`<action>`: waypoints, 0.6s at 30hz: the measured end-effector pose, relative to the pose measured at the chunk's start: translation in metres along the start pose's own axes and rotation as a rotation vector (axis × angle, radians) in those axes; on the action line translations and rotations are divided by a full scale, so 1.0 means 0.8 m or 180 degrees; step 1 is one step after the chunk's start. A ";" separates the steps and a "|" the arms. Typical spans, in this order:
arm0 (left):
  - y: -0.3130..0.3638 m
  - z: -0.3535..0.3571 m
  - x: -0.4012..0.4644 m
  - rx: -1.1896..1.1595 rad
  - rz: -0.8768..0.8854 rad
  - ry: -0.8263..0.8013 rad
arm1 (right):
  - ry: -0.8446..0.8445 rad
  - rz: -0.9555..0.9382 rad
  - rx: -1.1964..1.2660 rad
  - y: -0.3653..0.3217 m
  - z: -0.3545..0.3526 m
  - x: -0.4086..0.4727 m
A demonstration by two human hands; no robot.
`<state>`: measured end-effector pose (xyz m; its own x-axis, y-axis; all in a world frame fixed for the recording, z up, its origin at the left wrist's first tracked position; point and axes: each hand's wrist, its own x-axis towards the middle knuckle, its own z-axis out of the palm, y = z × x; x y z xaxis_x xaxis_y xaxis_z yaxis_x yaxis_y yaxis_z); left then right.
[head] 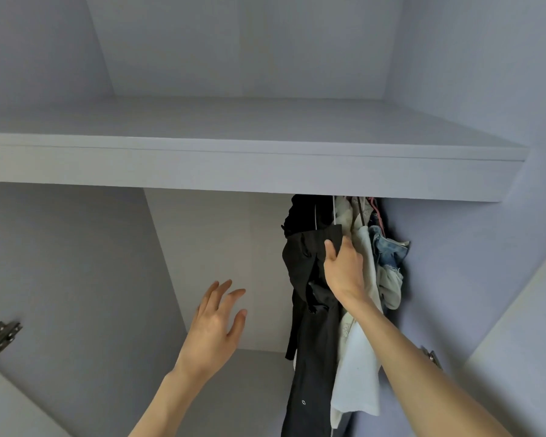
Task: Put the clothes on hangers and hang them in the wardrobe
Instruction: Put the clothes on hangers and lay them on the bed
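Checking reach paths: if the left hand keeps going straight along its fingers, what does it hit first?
Nothing close, it seems. The left hand is open, its fingers pointing up and into the bare part of the wardrobe, left of the black garment. It would probably meet the back panel first; depth is unclear.

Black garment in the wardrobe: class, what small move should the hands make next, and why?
Probably the right hand should let go of the black garment and withdraw. It grips the garment near the top, which already hangs among the other clothes under the shelf; the left hand is open and free.

Bare wardrobe (pixel 202 263) space left of hanging clothes (pixel 316 310) bunched rightward.
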<state>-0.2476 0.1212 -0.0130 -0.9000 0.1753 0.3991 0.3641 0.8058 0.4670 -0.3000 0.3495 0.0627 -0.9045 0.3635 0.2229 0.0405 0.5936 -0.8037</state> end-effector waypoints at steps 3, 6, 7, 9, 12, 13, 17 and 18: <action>-0.006 -0.008 0.003 -0.0036 -0.0019 0.0001 | -0.0025 -0.0074 0.0026 0.003 0.000 0.000; -0.012 -0.014 0.004 -0.0068 -0.0012 0.0024 | -0.0068 -0.0156 -0.0048 0.001 0.001 -0.005; -0.013 -0.015 0.005 -0.0072 -0.0010 0.0025 | -0.0082 -0.0195 -0.0099 0.000 0.001 -0.006; -0.017 -0.017 0.006 -0.0113 -0.0033 0.0019 | -0.0144 -0.0294 -0.0259 -0.001 0.000 -0.010; -0.018 -0.018 0.004 -0.0228 -0.0006 0.0043 | -0.0305 -0.0599 -0.0622 0.010 0.003 -0.032; -0.019 -0.018 0.003 -0.0262 -0.0020 0.0047 | -0.0375 -0.0690 -0.0706 0.015 0.003 -0.043; -0.022 -0.025 -0.001 -0.0392 -0.0138 0.0045 | -0.0829 -0.1054 -0.1032 0.033 0.004 -0.087; -0.022 -0.029 -0.001 -0.0428 -0.0196 0.0032 | -0.0953 -0.1215 -0.1125 0.033 0.005 -0.095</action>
<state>-0.2477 0.0935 -0.0036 -0.9195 0.1217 0.3739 0.3376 0.7317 0.5922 -0.2318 0.3343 0.0222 -0.9611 -0.1098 0.2534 -0.2184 0.8639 -0.4538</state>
